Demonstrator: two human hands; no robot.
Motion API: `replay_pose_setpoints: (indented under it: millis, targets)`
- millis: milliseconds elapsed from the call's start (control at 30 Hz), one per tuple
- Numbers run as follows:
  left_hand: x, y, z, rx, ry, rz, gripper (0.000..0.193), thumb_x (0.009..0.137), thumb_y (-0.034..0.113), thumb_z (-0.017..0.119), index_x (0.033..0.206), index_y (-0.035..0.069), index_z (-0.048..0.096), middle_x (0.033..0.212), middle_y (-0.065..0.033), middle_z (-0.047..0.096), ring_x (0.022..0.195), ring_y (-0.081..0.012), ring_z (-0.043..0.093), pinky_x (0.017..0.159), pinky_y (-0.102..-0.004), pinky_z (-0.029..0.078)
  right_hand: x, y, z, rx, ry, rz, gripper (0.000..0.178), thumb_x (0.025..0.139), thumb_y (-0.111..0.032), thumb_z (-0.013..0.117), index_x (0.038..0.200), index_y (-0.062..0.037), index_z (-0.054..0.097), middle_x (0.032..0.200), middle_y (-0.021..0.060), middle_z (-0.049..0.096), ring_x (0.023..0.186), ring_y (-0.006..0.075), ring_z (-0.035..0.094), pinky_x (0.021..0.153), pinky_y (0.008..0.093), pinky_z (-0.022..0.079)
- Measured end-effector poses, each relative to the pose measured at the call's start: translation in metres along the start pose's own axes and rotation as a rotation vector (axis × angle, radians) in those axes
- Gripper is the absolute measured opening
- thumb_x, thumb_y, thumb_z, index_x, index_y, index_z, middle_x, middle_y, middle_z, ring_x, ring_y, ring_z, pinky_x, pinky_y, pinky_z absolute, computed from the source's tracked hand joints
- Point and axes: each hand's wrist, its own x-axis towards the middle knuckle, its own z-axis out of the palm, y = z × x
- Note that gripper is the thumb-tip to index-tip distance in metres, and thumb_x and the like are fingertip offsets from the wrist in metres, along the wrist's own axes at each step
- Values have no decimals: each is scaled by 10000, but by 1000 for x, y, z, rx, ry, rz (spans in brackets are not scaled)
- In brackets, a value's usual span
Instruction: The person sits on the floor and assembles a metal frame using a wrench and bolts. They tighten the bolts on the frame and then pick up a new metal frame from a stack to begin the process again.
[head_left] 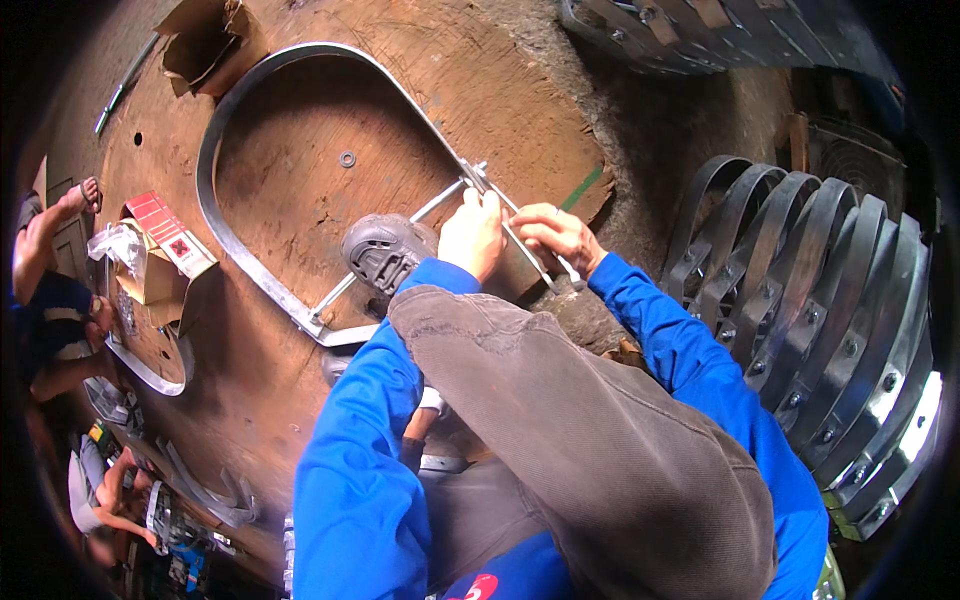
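Note:
A bent grey metal band (pixel 207 165) forms a wide loop on the brown wooden board, with a metal rod (pixel 437 201) running across its opening. My left hand (pixel 474 236) is closed at the band's upper right end, beside the rod's end; its fingertips partly hide the joint. Just right of it, my right hand (pixel 562 238) curls around a slender metal tool (pixel 574 274), whose rounded end sticks out below the fingers. The tool's other end is hard to make out. My foot in a dark clog (pixel 385 252) rests over the cross rod.
A washer (pixel 347 159) lies inside the loop. On the left stand an open red and white box (pixel 170 235) and a cardboard box (pixel 205 50). A row of bent metal bands (pixel 800 310) stands at right, more at the top. Other people (pixel 100 490) sit at the left edge.

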Motion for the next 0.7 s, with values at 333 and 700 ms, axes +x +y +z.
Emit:
replay_pose_setpoints:
  millis: [333, 700]
  targets:
    - [-2, 3, -6, -14, -20, -16, 212, 869, 118, 585, 1049, 25, 522, 1040, -240, 556, 805, -397, 668, 686, -495, 552, 22, 20, 6, 13, 65, -159, 109, 848, -50, 608, 956, -37, 608, 886, 117, 647, 822, 308, 667, 693, 391, 560]
    - [2, 2, -5, 12, -113, -74, 304, 848, 113, 598, 1113, -3, 505, 1128, -261, 545, 832, -425, 662, 694, -499, 561, 187, 68, 40, -209, 310, 180, 149, 897, -215, 557, 883, -102, 653, 808, 161, 696, 703, 374, 683, 628, 466, 545]
